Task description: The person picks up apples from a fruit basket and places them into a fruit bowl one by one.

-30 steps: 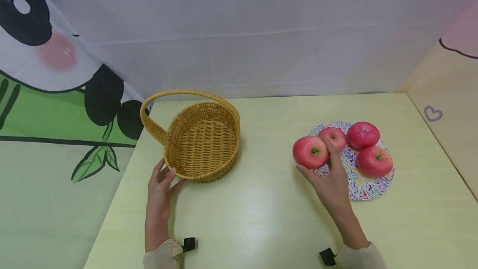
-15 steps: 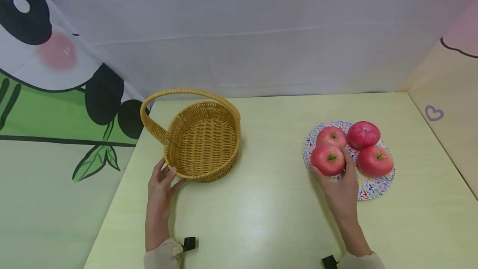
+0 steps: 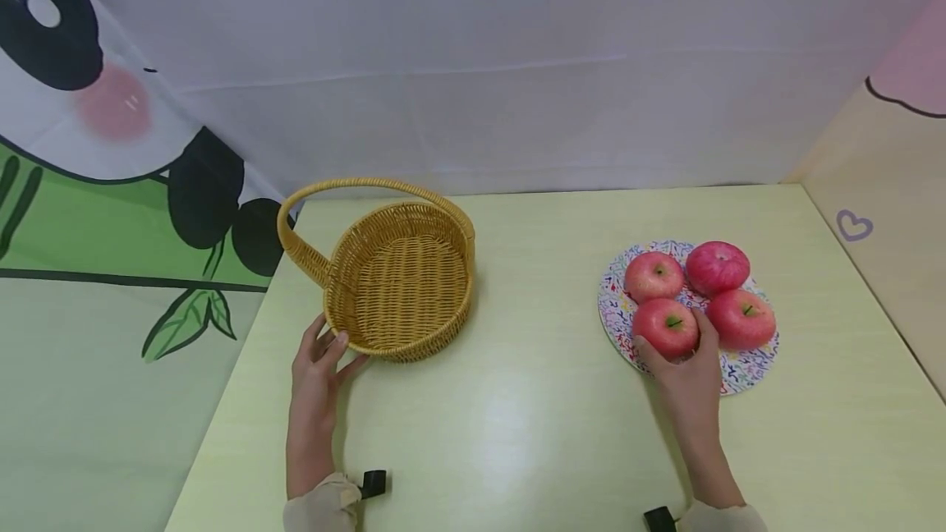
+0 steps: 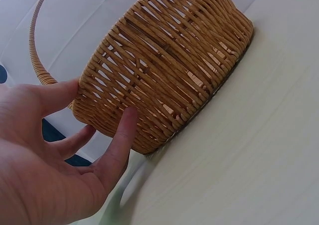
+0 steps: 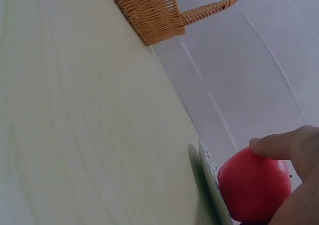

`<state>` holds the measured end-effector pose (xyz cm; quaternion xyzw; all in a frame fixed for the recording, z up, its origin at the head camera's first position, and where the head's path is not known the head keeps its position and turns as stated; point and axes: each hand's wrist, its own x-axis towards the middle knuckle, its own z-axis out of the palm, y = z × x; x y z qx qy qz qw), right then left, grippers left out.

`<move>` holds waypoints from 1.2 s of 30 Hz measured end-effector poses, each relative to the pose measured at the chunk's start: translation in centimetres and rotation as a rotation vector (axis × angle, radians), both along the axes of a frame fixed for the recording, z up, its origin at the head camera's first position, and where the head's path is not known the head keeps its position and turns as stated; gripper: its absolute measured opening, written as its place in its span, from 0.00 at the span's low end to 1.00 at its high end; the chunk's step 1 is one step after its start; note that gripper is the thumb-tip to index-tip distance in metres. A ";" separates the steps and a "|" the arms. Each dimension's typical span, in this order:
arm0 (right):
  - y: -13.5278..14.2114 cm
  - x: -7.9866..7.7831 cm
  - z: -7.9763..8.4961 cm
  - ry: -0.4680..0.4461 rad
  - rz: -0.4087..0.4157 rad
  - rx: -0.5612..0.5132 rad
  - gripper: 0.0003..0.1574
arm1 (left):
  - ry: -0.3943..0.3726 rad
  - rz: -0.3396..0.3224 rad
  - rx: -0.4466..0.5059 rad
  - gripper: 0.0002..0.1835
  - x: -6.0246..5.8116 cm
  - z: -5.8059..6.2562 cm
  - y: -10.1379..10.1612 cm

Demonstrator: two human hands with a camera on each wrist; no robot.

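Observation:
On the left, my left hand [image 3: 316, 372] touches the near-left side of a woven basket [image 3: 410, 294]. In the left wrist view its fairly straight fingers [image 4: 125, 130] rest against the basket's rim and outer wall. My right hand [image 3: 691, 372] holds a red apple [image 3: 665, 327] at the near-left part of a patterned plate [image 3: 615, 318], thumb on one side and fingers on the other. In the right wrist view the apple [image 5: 254, 187] sits close against the plate; whether it bears its full weight there I cannot tell. The basket's inside shows only bare weave.
Three more apples lie on the plate: one at the back left [image 3: 654, 276], one at the back right [image 3: 718, 267], one at the right [image 3: 741, 319]. The basket's tall handle [image 3: 377, 182] arches over its far side. A pale cloth wall [image 3: 517, 121] borders the table's [image 3: 510, 401] far edge.
My right hand has moved right and nearer with the apple, from the plate's left edge in over the plate. The left hand and the basket have stayed put.

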<state>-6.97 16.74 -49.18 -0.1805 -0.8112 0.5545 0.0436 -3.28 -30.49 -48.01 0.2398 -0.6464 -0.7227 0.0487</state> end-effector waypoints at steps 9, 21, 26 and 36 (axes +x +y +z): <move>0.7 -0.4 0.0 -0.032 0.019 0.000 0.64 | 0.017 -0.001 0.006 0.35 -0.1 0.1 0.0; 0.6 -0.4 0.2 0.004 0.052 0.042 0.63 | 0.013 0.004 0.021 0.35 -0.3 0.1 -0.1; 0.6 -0.4 0.3 0.043 0.072 0.087 0.63 | 0.014 0.017 0.021 0.34 -0.3 0.1 0.1; 0.6 -0.4 0.8 0.131 0.089 0.150 0.59 | -0.016 0.057 0.003 0.35 0.2 0.9 0.9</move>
